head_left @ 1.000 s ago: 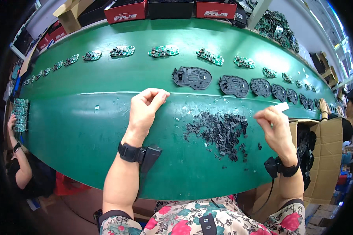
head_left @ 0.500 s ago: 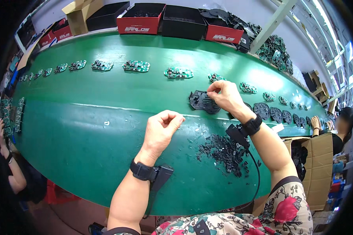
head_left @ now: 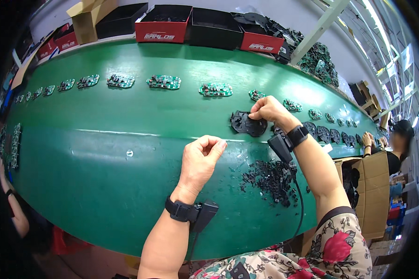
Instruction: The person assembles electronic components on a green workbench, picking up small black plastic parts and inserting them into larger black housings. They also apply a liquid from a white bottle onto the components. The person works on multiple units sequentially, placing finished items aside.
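Note:
A black plastic shell (head_left: 246,125), ribbed along its edge, lies on the green worktable beyond my hands. My right hand (head_left: 271,111) reaches over its far right edge, thumb and forefinger pinched together at the shell. Whatever is between those fingertips is too small or hidden to make out. Nearer and to the left, my left hand (head_left: 200,160) hovers above the table, thumb and fingers pressed together; any piece in them cannot be seen. A heap of small black plastic parts (head_left: 272,181) is spread on the table below my right wrist.
Green circuit boards (head_left: 164,82) form a long row across the table. More black shells (head_left: 323,134) line up to the right. Boxes (head_left: 163,25) stand along the back; an open carton (head_left: 368,186) is at my right. Other people's hands (head_left: 368,139) work at both ends.
The whole view has shifted slightly. My right fingertips have moved a little along the shell, and its inside looks smoother now. My left hand stays pinched.

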A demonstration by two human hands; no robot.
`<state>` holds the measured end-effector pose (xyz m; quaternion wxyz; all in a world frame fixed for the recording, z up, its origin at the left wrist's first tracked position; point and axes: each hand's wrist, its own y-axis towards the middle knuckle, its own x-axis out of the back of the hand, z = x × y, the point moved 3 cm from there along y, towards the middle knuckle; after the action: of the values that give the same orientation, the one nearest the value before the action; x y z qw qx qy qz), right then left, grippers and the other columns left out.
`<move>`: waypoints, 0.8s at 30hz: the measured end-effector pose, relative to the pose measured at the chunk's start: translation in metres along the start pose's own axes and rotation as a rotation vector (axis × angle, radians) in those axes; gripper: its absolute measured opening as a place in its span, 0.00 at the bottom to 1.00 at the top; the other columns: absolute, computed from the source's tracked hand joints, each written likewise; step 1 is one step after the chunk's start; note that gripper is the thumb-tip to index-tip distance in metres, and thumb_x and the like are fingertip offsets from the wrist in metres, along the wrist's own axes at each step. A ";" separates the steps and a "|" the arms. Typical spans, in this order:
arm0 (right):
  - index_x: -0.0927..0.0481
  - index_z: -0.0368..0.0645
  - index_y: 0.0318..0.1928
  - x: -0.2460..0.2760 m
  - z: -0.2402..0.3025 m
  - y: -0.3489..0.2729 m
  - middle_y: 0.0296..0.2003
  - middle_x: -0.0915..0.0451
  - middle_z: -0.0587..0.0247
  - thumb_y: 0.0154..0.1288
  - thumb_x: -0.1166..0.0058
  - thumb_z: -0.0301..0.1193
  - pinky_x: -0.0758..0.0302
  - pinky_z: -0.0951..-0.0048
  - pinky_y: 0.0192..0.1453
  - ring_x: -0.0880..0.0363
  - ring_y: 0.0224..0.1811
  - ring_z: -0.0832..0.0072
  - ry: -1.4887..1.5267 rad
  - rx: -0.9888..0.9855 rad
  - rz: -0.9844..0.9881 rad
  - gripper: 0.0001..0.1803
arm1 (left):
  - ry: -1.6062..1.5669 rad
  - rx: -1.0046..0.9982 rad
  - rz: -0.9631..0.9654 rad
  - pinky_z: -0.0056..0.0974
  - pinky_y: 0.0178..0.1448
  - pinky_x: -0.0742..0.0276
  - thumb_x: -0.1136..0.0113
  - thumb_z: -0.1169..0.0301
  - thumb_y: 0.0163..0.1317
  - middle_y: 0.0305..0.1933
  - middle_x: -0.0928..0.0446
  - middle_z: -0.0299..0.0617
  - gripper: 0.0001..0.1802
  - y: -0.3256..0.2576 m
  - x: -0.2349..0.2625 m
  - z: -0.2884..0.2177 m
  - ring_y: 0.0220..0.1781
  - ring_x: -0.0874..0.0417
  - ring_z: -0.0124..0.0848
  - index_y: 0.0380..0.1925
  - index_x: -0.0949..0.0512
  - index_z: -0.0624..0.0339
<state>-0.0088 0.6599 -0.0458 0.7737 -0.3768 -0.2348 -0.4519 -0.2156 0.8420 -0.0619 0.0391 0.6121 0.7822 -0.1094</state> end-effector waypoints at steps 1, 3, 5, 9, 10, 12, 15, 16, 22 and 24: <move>0.15 0.40 0.29 0.004 -0.001 0.003 0.24 0.18 0.63 0.45 0.27 0.29 0.26 0.70 0.37 0.22 0.30 0.74 -0.020 -0.023 0.028 0.10 | -0.002 0.006 0.005 0.27 0.43 0.28 0.37 0.68 0.64 0.32 0.20 0.33 0.09 0.000 -0.001 0.000 0.34 0.25 0.19 0.33 0.18 0.64; 0.14 0.41 0.28 0.009 0.005 0.007 0.25 0.17 0.63 0.42 0.25 0.30 0.27 0.69 0.38 0.22 0.32 0.74 -0.110 -0.042 0.048 0.12 | -0.016 0.011 0.006 0.27 0.44 0.28 0.37 0.68 0.64 0.32 0.20 0.34 0.09 -0.001 0.000 -0.003 0.34 0.25 0.20 0.34 0.18 0.64; 0.14 0.42 0.27 0.011 0.009 0.010 0.25 0.17 0.64 0.42 0.25 0.31 0.26 0.68 0.38 0.21 0.31 0.74 -0.174 -0.053 0.063 0.12 | -0.021 0.016 0.008 0.28 0.44 0.27 0.38 0.68 0.64 0.33 0.19 0.35 0.09 -0.001 0.000 -0.004 0.34 0.24 0.21 0.34 0.18 0.64; 0.12 0.43 0.28 0.008 0.018 0.005 0.28 0.14 0.61 0.42 0.26 0.31 0.22 0.67 0.39 0.17 0.32 0.69 -0.313 -0.081 -0.011 0.11 | -0.040 0.019 0.007 0.29 0.45 0.26 0.38 0.69 0.64 0.35 0.18 0.37 0.09 0.000 0.001 -0.005 0.35 0.23 0.22 0.35 0.19 0.65; 0.12 0.43 0.29 0.008 0.018 0.002 0.30 0.14 0.60 0.42 0.26 0.31 0.21 0.68 0.41 0.16 0.33 0.69 -0.300 -0.087 -0.017 0.11 | -0.051 0.019 0.005 0.30 0.45 0.26 0.38 0.69 0.64 0.36 0.18 0.38 0.09 0.000 0.002 -0.005 0.35 0.23 0.23 0.35 0.19 0.65; 0.13 0.40 0.28 0.007 0.018 -0.005 0.27 0.15 0.60 0.44 0.28 0.29 0.23 0.69 0.39 0.18 0.31 0.71 -0.206 -0.041 -0.031 0.09 | -0.062 0.018 0.008 0.30 0.45 0.25 0.38 0.69 0.64 0.36 0.18 0.38 0.09 -0.001 0.004 -0.007 0.36 0.22 0.23 0.35 0.19 0.64; 0.13 0.39 0.28 0.004 0.016 -0.012 0.26 0.16 0.59 0.46 0.31 0.28 0.23 0.70 0.38 0.19 0.30 0.72 -0.147 0.002 -0.059 0.08 | -0.063 0.011 0.015 0.30 0.45 0.25 0.39 0.69 0.65 0.36 0.18 0.38 0.09 -0.001 0.007 -0.007 0.36 0.22 0.23 0.35 0.19 0.65; 0.13 0.39 0.28 0.003 0.015 -0.014 0.26 0.15 0.59 0.47 0.31 0.27 0.23 0.70 0.39 0.19 0.30 0.72 -0.141 0.011 -0.070 0.07 | -0.060 0.008 0.019 0.30 0.44 0.25 0.39 0.69 0.65 0.36 0.18 0.38 0.09 0.000 0.008 -0.006 0.35 0.22 0.23 0.35 0.19 0.65; 0.13 0.37 0.32 0.028 0.010 -0.056 0.27 0.15 0.61 0.49 0.33 0.28 0.23 0.72 0.40 0.20 0.30 0.77 0.032 0.057 -0.231 0.10 | -0.145 0.009 0.037 0.30 0.44 0.25 0.39 0.70 0.64 0.36 0.18 0.38 0.08 -0.001 0.004 -0.008 0.35 0.22 0.24 0.35 0.19 0.64; 0.12 0.41 0.32 0.043 0.001 -0.093 0.29 0.14 0.59 0.48 0.34 0.32 0.22 0.72 0.43 0.17 0.33 0.74 0.088 0.108 -0.290 0.10 | -0.165 0.017 0.057 0.30 0.43 0.25 0.39 0.70 0.64 0.37 0.19 0.38 0.07 0.001 0.003 -0.005 0.36 0.22 0.25 0.37 0.20 0.63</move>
<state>-0.0693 0.6098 0.0192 0.7290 -0.2766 -0.2764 -0.5617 -0.2151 0.8463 -0.0574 0.1013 0.6233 0.7576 -0.1649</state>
